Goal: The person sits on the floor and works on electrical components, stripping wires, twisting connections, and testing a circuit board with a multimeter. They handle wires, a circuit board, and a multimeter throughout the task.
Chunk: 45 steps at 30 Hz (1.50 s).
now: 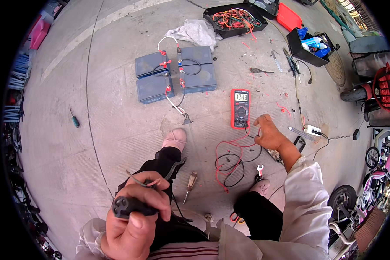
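Observation:
My left hand (136, 216) is closed around a black plug connector (129, 207) with slots in its end face. Thin bare-ended wires (151, 183) stick out by its fingers. My right hand (271, 138) is held over the ground with curved, spread fingers, beside a red multimeter (240, 109) with its display lit. Below the meter, its red and black test leads (230, 167) lie in loops, passing close to the right fingers; contact cannot be told. Ahead stand several grey batteries (198, 78) joined by cables, with a small dark connector (186, 121) on the nearest cable's end.
A wooden-handled screwdriver (191, 182) and a wrench (260, 170) lie near my feet. A green screwdriver (75, 119) is at left. Farther off are a grey cloth (195, 32), a black case of wires (234, 21) and a box of bottles (310, 47). Parked bikes line the right side.

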Each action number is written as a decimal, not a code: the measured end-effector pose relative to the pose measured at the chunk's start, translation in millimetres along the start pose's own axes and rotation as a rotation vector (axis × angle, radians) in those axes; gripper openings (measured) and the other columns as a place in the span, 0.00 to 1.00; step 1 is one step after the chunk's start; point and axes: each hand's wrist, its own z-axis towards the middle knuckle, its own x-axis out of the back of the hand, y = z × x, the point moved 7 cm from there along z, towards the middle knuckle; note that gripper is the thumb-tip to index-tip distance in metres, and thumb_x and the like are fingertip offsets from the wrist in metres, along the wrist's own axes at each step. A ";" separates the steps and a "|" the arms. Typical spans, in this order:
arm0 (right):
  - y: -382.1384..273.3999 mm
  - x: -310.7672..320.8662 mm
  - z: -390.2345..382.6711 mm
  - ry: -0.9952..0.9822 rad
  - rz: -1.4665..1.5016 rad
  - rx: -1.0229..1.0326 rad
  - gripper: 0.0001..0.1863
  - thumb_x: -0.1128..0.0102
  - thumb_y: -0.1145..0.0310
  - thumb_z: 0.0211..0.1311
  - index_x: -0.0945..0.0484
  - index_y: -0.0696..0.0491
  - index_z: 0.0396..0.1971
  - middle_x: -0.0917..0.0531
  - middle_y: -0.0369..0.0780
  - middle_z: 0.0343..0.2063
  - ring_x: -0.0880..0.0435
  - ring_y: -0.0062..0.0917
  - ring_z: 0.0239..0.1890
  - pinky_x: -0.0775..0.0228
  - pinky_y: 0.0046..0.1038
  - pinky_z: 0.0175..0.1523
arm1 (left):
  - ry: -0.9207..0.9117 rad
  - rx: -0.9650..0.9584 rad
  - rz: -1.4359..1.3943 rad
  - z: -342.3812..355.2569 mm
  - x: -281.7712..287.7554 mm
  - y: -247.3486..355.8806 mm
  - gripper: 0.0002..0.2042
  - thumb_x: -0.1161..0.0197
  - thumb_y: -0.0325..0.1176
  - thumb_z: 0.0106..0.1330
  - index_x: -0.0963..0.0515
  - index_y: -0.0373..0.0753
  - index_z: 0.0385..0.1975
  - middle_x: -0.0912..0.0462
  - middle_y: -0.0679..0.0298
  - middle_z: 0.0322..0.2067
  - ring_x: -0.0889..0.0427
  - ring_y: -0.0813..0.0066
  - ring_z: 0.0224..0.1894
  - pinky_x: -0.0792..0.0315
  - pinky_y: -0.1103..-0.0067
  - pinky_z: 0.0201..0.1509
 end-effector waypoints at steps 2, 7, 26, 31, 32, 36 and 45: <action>-34.6 30.3 -53.2 -0.029 0.221 -0.180 0.20 0.28 0.66 0.49 0.24 0.60 0.40 0.25 0.52 0.42 0.24 0.43 0.45 0.29 0.34 0.54 | -0.199 -0.147 -0.008 -0.4 -10.8 1.7 0.16 0.47 0.40 0.75 0.27 0.30 0.47 0.27 0.55 0.42 0.27 0.74 0.39 0.34 0.76 0.52; -127.4 66.9 -170.8 0.076 1.081 -0.607 0.14 0.43 0.65 0.70 0.19 0.63 0.37 0.18 0.48 0.38 0.21 0.33 0.39 0.28 0.32 0.46 | -0.372 -0.343 0.114 -18.2 -38.0 11.7 0.12 0.43 0.34 0.73 0.25 0.34 0.50 0.27 0.61 0.42 0.26 0.73 0.44 0.31 0.74 0.52; -299.5 110.4 -280.3 0.647 1.371 0.344 0.08 0.42 0.80 0.66 0.28 0.60 0.43 0.20 0.48 0.44 0.15 0.26 0.40 0.20 0.26 0.45 | -0.486 -0.716 0.530 -62.6 -81.6 -3.2 0.11 0.36 0.19 0.62 0.20 0.38 0.43 0.24 0.59 0.47 0.24 0.63 0.55 0.29 0.71 0.59; -313.8 117.1 -290.3 0.781 1.093 0.411 0.09 0.45 0.85 0.64 0.28 0.61 0.43 0.23 0.45 0.47 0.18 0.23 0.42 0.22 0.24 0.48 | -0.426 -0.733 0.580 -57.3 -83.9 -7.2 0.10 0.36 0.20 0.62 0.20 0.38 0.42 0.24 0.59 0.46 0.23 0.63 0.54 0.29 0.72 0.58; -314.7 117.7 -291.3 0.787 1.055 0.442 0.09 0.45 0.85 0.64 0.28 0.61 0.43 0.23 0.45 0.47 0.19 0.22 0.43 0.22 0.24 0.48 | -0.412 -0.728 0.579 -55.2 -85.1 -8.9 0.10 0.35 0.20 0.62 0.20 0.38 0.42 0.24 0.59 0.46 0.23 0.63 0.53 0.29 0.72 0.57; -313.7 116.9 -289.6 0.789 0.945 0.410 0.11 0.43 0.85 0.62 0.27 0.60 0.43 0.22 0.46 0.45 0.20 0.24 0.43 0.23 0.25 0.49 | -0.395 -0.734 0.613 -52.3 -88.2 -10.4 0.10 0.35 0.20 0.61 0.20 0.37 0.41 0.24 0.59 0.45 0.22 0.63 0.51 0.28 0.73 0.56; -340.2 128.9 -292.2 0.899 0.393 0.437 0.13 0.36 0.84 0.51 0.22 0.56 0.37 0.17 0.45 0.40 0.17 0.36 0.41 0.25 0.32 0.46 | -0.405 -0.667 0.632 -49.0 -88.2 -15.3 0.18 0.40 0.15 0.56 0.22 0.39 0.46 0.28 0.50 0.50 0.23 0.51 0.52 0.29 0.68 0.57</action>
